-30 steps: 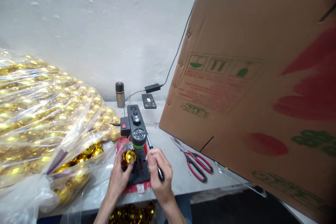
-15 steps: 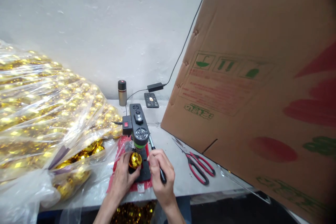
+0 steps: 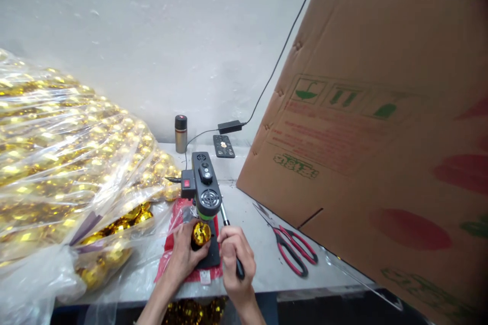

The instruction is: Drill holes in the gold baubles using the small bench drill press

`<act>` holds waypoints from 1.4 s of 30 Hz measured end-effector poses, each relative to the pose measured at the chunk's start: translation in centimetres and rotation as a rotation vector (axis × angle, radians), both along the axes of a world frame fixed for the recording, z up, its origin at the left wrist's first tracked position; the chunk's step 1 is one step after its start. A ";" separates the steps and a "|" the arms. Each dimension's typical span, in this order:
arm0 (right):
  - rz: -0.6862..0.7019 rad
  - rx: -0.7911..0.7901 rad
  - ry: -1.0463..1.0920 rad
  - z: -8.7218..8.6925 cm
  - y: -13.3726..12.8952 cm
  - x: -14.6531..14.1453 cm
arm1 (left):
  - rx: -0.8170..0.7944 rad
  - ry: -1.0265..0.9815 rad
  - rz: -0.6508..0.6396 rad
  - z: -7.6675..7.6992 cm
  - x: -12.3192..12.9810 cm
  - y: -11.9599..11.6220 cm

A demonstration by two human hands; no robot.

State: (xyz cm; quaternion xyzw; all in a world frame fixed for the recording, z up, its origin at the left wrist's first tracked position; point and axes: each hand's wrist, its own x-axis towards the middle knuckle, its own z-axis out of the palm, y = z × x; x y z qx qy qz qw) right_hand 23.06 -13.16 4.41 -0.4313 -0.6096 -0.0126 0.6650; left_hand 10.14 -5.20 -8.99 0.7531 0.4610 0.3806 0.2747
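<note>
- A pale grey desk (image 3: 263,259) is seen in the lower centre of the frame, and it is set against a white, rough plastered wall (image 3: 160,35) that fills the upper left.
- In the lower centre, a small black machine (image 3: 205,188) with a red switch is standing on a red mat (image 3: 171,259), near the front edge of the desk.
- A gold faceted ball (image 3: 201,233) is held under the head of the machine, on its black base plate.
- The ball is pinched by the left hand (image 3: 183,256), with the fingers curled around its left side.
- The lever (image 3: 231,241) of the machine, a thin metal rod with a black grip, is clasped by the right hand (image 3: 236,259), which is closed into a fist around it.
- The left of the frame is filled by big clear plastic bags (image 3: 57,162) of gold balls, which are lying on the desk and reach up to the mat.
- The right of the frame is taken by a large brown cardboard box (image 3: 381,127) with green and red print, which leans over the desk.
- Red-handled scissors (image 3: 292,249) are laid on the desk between the machine and the box.
- At the back of the desk, a small metal flask (image 3: 180,133), a black remote (image 3: 223,145) and a black power adapter (image 3: 231,126) are seen; a black cable (image 3: 285,45) runs up the wall from the adapter.
</note>
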 end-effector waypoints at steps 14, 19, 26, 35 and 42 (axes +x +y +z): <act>-0.075 0.019 0.088 -3.3 0.5 -0.4 | -0.014 0.001 -0.025 0.6 0.1 -0.4; -0.061 0.009 0.130 -4.5 0.5 -0.5 | -0.001 0.009 -0.019 0.6 0.1 -0.4; -0.082 0.006 0.125 -4.8 0.5 -0.5 | -0.022 0.010 -0.011 0.5 0.2 -0.4; -0.092 0.056 0.126 -4.7 0.9 -0.7 | -0.008 0.009 -0.008 0.5 0.3 -0.4; -0.100 0.054 0.106 -4.7 1.0 -0.5 | 0.009 0.001 0.016 0.3 0.4 -0.2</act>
